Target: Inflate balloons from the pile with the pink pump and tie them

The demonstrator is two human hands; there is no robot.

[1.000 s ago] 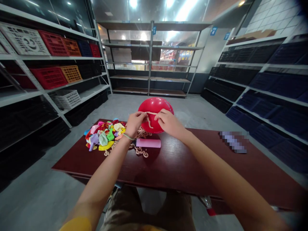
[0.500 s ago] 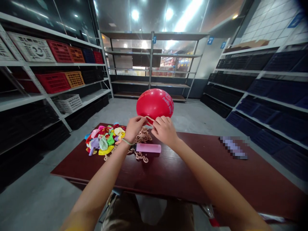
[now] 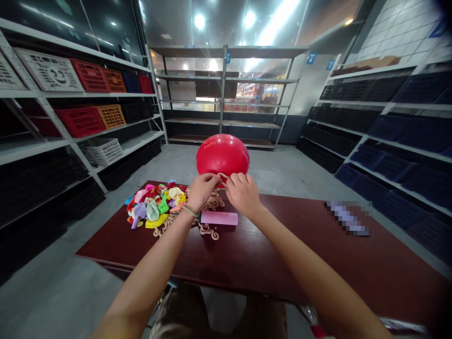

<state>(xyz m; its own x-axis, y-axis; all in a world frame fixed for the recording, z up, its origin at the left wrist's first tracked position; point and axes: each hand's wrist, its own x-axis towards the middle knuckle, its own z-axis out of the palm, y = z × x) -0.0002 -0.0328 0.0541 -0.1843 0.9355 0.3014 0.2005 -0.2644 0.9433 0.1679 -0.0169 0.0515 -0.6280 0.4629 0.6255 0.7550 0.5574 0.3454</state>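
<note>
An inflated red balloon [image 3: 222, 153] with "hello kitty" lettering hangs over the table's far edge, just beyond my hands. My left hand [image 3: 205, 189] is closed in a pinch at its underside, where the neck seems to be; the fingers hide the exact grip. My right hand [image 3: 243, 192] is closed on a thin beige cord [image 3: 223, 175], which spans the small gap between both hands. Beneath them on the table lie a pink cylinder [image 3: 219, 218], probably a hand pump, and a tangled heap of similar beige cords [image 3: 214, 201].
Deflated balloons in many colours [image 3: 152, 210] are piled on the left of the dark red table [image 3: 268, 254]. A blurred purple object [image 3: 348, 218] lies at the right. Shelves with crates [image 3: 81, 121] line the left, and dark bins [image 3: 391, 136] fill the right-hand shelves.
The red balloon has turned and shifted slightly left and down, so its lettering shows differently. Both hands have come a little closer together, and the cord between them spans a shorter gap.
</note>
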